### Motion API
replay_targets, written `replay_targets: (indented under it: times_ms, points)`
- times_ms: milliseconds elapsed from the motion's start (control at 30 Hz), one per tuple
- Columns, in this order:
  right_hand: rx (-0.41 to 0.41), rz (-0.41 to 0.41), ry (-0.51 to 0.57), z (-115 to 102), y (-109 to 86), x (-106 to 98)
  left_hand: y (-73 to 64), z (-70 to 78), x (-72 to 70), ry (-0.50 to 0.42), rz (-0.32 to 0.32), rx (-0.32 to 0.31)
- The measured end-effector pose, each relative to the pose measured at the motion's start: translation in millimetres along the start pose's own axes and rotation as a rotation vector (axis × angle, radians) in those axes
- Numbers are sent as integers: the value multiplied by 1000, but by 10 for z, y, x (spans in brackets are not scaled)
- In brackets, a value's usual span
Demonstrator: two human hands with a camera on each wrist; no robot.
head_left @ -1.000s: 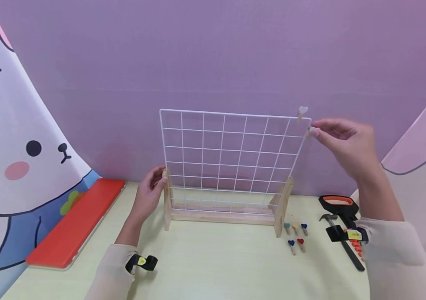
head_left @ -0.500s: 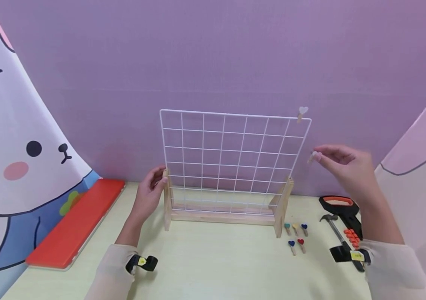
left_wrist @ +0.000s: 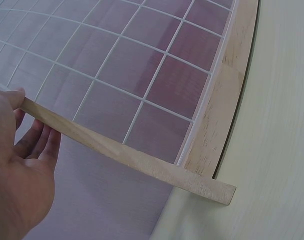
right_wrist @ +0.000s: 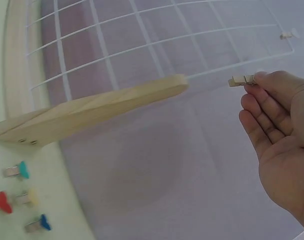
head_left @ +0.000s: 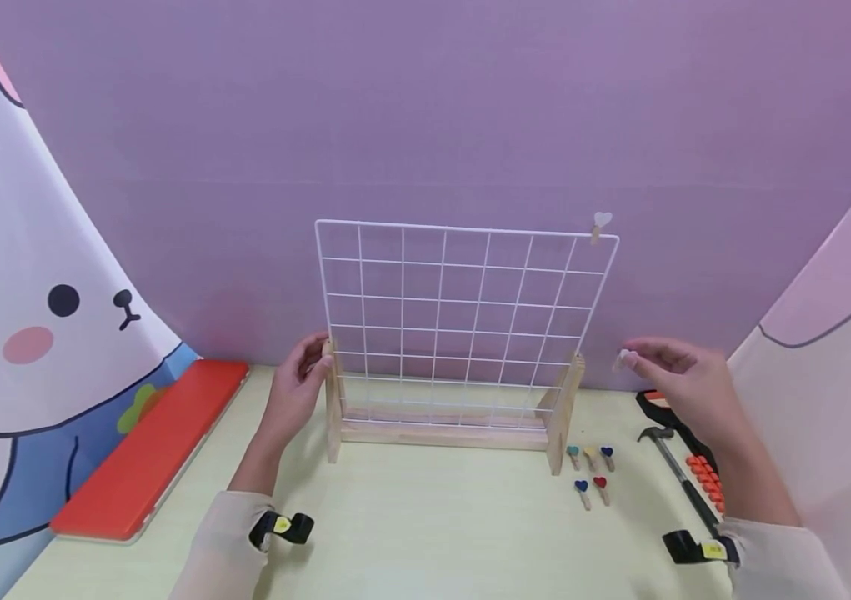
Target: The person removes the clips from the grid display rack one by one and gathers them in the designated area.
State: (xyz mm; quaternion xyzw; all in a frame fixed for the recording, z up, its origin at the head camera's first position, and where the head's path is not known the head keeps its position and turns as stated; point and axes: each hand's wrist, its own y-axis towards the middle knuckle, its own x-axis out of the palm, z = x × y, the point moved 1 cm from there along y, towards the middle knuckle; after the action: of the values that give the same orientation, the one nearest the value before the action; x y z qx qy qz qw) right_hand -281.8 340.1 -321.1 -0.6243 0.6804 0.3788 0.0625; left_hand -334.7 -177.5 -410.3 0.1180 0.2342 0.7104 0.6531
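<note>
A white wire grid (head_left: 458, 301) stands upright in a wooden stand (head_left: 443, 435) on the table. My left hand (head_left: 297, 379) pinches the top of the stand's left upright (left_wrist: 126, 150) between thumb and fingers. To the right of the grid and apart from it, my right hand (head_left: 683, 387) pinches a small wooden clothespin (right_wrist: 242, 80); a white heart tops it, mostly behind the thumb. Another white heart clothespin (head_left: 600, 225) is clipped on the grid's top wire near the right corner. Several clothespins with coloured hearts, among them a red one (head_left: 601, 490), lie by the stand's right foot.
A long red case (head_left: 151, 450) lies at the table's left side. On the right are a hammer (head_left: 676, 467), a black and orange handled tool (head_left: 646, 408) and orange pieces (head_left: 706, 481), partly behind the right arm. A purple backdrop (head_left: 425, 108) rises behind the grid.
My right hand has moved down from the grid's upper right corner, away from the wire, with the clothespin still in its fingers. The left hand has kept its place on the stand.
</note>
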Motion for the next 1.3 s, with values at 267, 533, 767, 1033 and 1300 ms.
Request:
replay_targets:
  times_ms: [267, 533, 767, 1033, 1300]
  points:
    - [39, -12, -11, 258, -248, 131, 23, -31, 23, -5, -6, 16]
    - [118, -20, 1, 524, -445, 208, 31, -26, 40, -9, -10, 28]
    - [161, -21, -8, 672, -616, 245, 20, -30, 38, 6, -7, 1]
    - [236, -55, 2, 861, -774, 290, 31, -32, 39, 11, -13, -9]
    - [255, -118, -9, 1010, -810, 348, 10, -3, -5, 9, -1, -11]
